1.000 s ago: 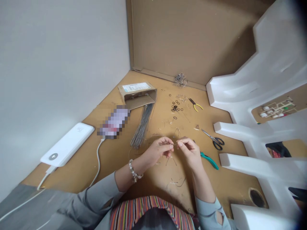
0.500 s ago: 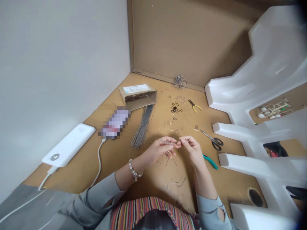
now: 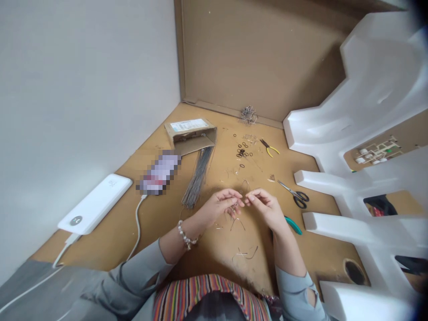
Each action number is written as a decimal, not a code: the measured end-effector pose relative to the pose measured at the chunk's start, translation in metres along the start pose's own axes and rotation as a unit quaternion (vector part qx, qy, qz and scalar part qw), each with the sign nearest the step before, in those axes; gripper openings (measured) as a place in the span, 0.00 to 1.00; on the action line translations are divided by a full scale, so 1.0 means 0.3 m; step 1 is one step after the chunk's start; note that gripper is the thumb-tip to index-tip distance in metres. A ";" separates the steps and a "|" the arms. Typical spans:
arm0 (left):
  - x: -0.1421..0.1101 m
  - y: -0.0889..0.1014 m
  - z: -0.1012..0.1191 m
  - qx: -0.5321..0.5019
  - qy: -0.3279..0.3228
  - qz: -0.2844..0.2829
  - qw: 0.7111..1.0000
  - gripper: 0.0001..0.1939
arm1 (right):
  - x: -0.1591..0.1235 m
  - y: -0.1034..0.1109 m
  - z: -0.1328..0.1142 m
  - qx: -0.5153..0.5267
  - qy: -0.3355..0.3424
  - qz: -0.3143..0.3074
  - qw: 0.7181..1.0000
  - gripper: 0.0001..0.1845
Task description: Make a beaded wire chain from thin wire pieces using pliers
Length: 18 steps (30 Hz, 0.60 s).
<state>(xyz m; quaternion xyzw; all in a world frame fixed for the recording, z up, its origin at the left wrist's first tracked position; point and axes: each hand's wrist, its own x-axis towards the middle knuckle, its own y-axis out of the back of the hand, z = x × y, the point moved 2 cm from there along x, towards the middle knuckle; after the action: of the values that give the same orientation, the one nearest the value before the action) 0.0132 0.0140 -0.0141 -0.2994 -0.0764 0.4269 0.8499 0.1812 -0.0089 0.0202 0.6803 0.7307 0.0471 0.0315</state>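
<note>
My left hand (image 3: pixel 220 206) is curled closed around a small bent piece of thin silvery wire (image 3: pixel 235 206), part of it hidden by the fingers. Facing it a short gap away, my right hand (image 3: pixel 266 207) pinches thumb against forefinger; whatever lies between those tips is too fine to make out. Below the hands, a bent wire (image 3: pixel 237 223) and crossed wire offcuts (image 3: pixel 246 254) lie on the brown worktop. Farther back are several small black rings (image 3: pixel 242 152) and a long bundle of dark wires (image 3: pixel 198 177) coming from a cardboard box (image 3: pixel 195 143).
Black-handled scissors (image 3: pixel 296 195), yellow-handled pliers (image 3: pixel 269 147) and a teal-handled tool (image 3: pixel 293 224) lie to the right. A tangle of wire (image 3: pixel 249 115) sits at the back. On the left are a white power bank (image 3: pixel 95 203), a cabled phone (image 3: pixel 159 173); white moulded foam (image 3: pixel 334 229) borders the right.
My hands have come slightly apart; their fingertips were together before. The left fingers have curled further over the wire piece. The view has shifted a little.
</note>
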 end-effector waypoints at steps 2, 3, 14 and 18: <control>0.003 0.000 0.005 -0.004 -0.015 0.019 1.000 0.12 | 0.017 0.011 0.000 -0.023 -0.004 0.004 1.000 0.11; 0.005 0.001 0.008 -0.011 -0.022 0.033 0.999 0.11 | 0.028 0.022 0.005 -0.053 -0.007 0.024 0.998 0.13; 0.021 0.052 0.015 -0.089 -0.075 0.226 0.967 0.12 | 0.206 0.016 0.032 -0.511 -0.079 0.016 0.856 0.07; 0.021 0.054 0.013 -0.092 -0.062 0.217 0.970 0.12 | 0.220 -0.022 0.040 -0.533 -0.107 -0.014 0.839 0.03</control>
<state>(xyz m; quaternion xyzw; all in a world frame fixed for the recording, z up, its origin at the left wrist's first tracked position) 0.0046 0.0281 -0.0210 -0.3587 -0.1017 0.6098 0.6994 0.1713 0.0568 0.0088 0.5490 0.5940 0.3562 0.4678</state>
